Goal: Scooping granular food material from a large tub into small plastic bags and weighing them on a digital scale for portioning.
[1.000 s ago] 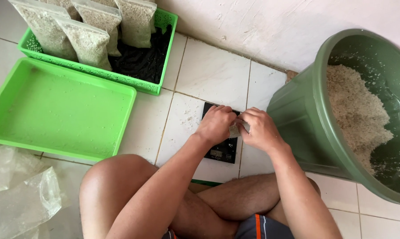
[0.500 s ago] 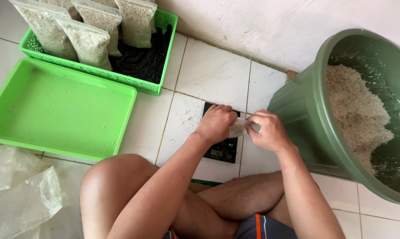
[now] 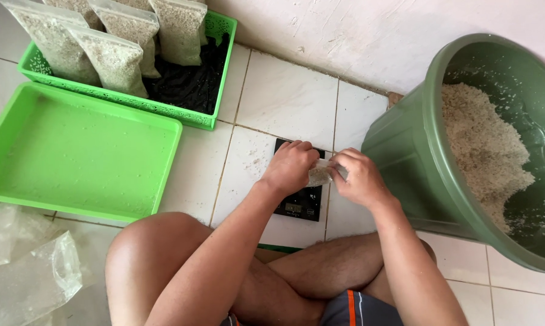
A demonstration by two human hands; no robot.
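- Looking down from the head camera, I see my left hand (image 3: 291,168) and right hand (image 3: 358,178) meeting over a small black digital scale (image 3: 301,202) on the white tiled floor (image 3: 287,99).
- Both hands are closed in a pinch on a small clear plastic bag (image 3: 320,175), held between them just above the scale; I cannot tell whether it touches the scale.
- I judge the bag to be light, thin and soft, with pale grainy matter inside; it would sag and slip if gripped loosely, so the top edge or mouth looks the safest place to hold, with a palm under the bottom.
- A large green bucket (image 3: 417,151) stands just beside my right hand, partly filled with pale coarse grain (image 3: 480,151).
- An empty-looking green tray (image 3: 164,169) lies to my left, and beyond it a green basket (image 3: 221,78) holds several upright filled bags (image 3: 112,60) over a dark lining.
- Crumpled clear plastic (image 3: 25,271) lies near my left knee (image 3: 148,247).
- I sit cross-legged, bare legs under my forearms.
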